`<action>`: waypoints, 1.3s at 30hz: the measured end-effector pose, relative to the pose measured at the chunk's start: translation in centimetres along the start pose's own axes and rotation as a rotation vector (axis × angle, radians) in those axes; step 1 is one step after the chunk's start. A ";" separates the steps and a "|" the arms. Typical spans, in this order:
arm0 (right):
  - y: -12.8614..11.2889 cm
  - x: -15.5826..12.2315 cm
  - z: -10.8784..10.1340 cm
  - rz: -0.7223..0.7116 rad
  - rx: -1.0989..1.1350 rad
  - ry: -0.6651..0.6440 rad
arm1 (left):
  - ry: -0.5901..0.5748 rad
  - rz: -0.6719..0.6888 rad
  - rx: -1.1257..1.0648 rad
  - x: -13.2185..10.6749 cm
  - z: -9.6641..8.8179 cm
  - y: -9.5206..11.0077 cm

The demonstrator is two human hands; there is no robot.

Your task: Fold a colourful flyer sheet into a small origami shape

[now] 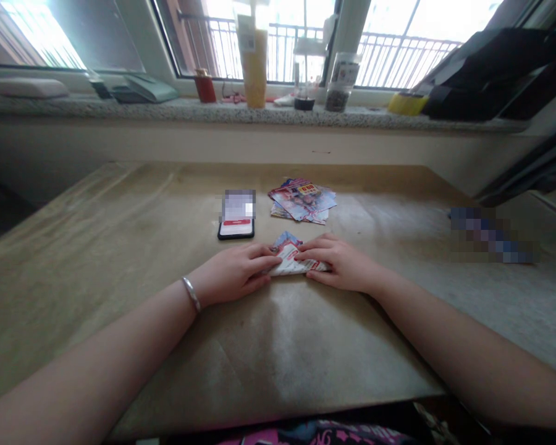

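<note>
Tan table fills most of the frame; granite windowsill runs across the top, with a yellow bottle at top centre. Left hand and right hand meet at frame centre, fingers laid flat on a folded leaflet, pressing and not closed around it. The leaflet is glossy, red-and-white print, creased into a small wedge with a blue corner poking up at the top, lying flat on the table. Loose leaflet stack is just above it, phone upper left of it. Silver bracelet is on the left wrist.
</note>
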State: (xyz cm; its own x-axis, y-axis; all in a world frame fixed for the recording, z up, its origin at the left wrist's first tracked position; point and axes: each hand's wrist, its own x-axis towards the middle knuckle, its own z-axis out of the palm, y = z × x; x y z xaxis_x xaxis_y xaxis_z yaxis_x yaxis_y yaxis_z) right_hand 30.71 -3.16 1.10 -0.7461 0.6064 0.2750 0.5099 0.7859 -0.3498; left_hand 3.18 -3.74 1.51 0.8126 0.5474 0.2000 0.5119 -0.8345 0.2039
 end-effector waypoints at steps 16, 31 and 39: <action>-0.2 0.6 0.7 0.049 -0.112 0.009 | -0.019 -0.071 -0.004 0.6 0.7 0.2; -0.5 0.7 0.1 0.081 -0.184 -0.004 | -0.034 0.063 -0.100 0.8 0.0 1.0; -0.5 0.7 0.1 0.080 -0.180 0.005 | 0.010 0.009 -0.122 0.9 0.5 0.5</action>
State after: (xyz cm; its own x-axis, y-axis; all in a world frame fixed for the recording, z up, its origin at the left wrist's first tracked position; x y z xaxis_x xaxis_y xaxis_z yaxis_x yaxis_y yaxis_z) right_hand 29.93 -3.12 1.39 -0.6985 0.6678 0.2572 0.6359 0.7441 -0.2049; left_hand 4.24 -3.69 1.29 0.8137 0.5413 0.2118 0.4669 -0.8257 0.3167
